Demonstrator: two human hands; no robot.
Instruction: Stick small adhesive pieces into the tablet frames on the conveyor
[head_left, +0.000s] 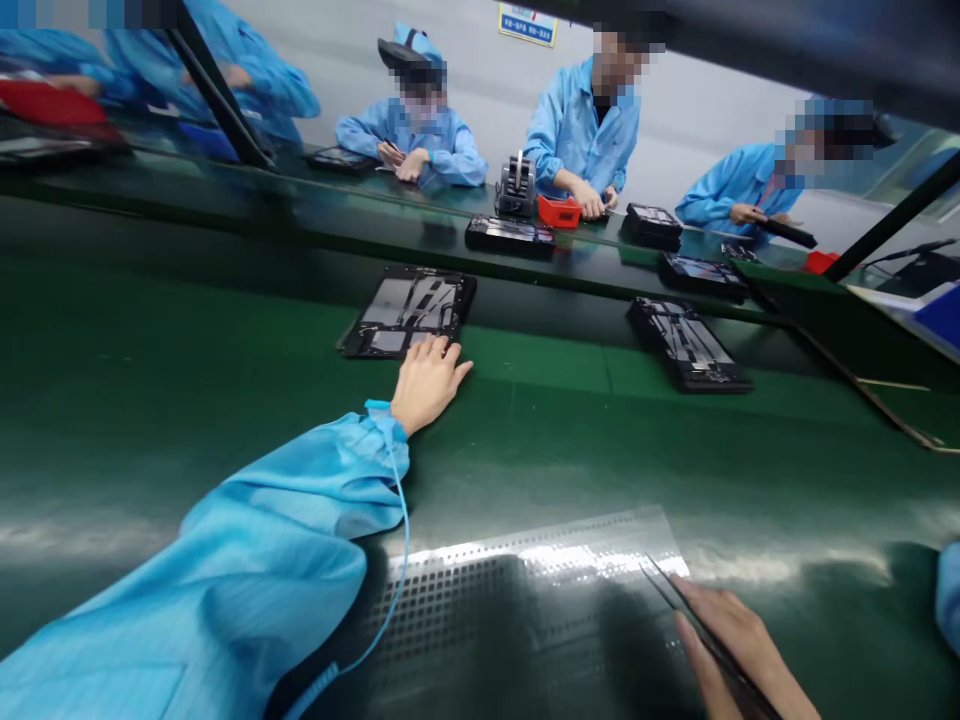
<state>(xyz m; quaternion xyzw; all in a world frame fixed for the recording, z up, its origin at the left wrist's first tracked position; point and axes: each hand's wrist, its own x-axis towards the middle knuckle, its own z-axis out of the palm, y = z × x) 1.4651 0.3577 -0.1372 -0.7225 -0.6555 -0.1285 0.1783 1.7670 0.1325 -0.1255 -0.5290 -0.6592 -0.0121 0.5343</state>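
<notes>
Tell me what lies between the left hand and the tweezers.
From the left hand, the head view shows green work surface, then the far right part of a clear sheet, up to the tweezers.

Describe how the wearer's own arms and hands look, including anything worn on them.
The left arm wears a loose, wrinkled light-blue fabric sleeve gathered at the cuff. A narrow bright-blue wristband carries a thin light-blue cord with a thicker, ridged lower section. The left hand and right hand are ungloved; the right sleeve is out of view.
</notes>
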